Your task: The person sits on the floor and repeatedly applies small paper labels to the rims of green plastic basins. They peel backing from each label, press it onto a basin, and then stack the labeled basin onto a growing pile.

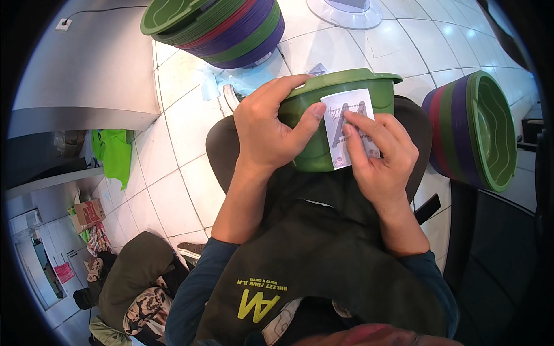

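Note:
A green plastic basin [303, 149] rests across my lap, its rim turned away from me. My left hand [270, 123] grips the basin's left side, fingers over the rim and thumb at the edge of a white printed paper label [339, 153]. The label lies against the basin's outer wall and bears writing and a large grey letter. My right hand [383, 151] touches the label's face with thumb and index fingertips close together. Whether those fingertips pinch or only press the paper cannot be told. The other right fingers are curled and cover the label's lower right part.
Beyond my knees stands a tall stack of nested green, red and purple basins [242, 32]. Another basin stack [458, 125] lies tipped sideways on my right. A dark flat object [427, 209] is beside my right forearm. Another person [138, 277] sits at the lower left.

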Motion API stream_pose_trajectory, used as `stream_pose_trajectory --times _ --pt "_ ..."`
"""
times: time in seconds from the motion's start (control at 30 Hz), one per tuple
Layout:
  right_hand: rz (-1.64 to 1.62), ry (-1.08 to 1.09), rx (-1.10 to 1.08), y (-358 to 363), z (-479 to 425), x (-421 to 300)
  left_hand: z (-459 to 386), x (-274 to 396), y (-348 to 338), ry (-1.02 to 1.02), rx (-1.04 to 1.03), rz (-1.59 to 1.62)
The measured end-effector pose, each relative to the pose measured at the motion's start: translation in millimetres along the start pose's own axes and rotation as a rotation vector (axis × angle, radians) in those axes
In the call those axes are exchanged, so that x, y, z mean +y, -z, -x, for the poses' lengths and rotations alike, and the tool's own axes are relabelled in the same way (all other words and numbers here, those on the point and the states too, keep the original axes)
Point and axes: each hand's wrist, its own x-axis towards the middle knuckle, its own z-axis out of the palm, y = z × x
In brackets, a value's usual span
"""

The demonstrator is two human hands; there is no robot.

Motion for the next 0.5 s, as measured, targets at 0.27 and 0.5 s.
stream_pose_trajectory --times 0.27,0.5 --pt "-0.028 -0.019 -0.011 0.6 -1.8 -2.2 -0.8 7.4 4.1 0.037 -0.042 -0.042" --pt "-0.029 -0.040 -0.022 1.3 -1.9 -3.8 0.1 7.6 2.8 0.048 -0.034 -0.066"
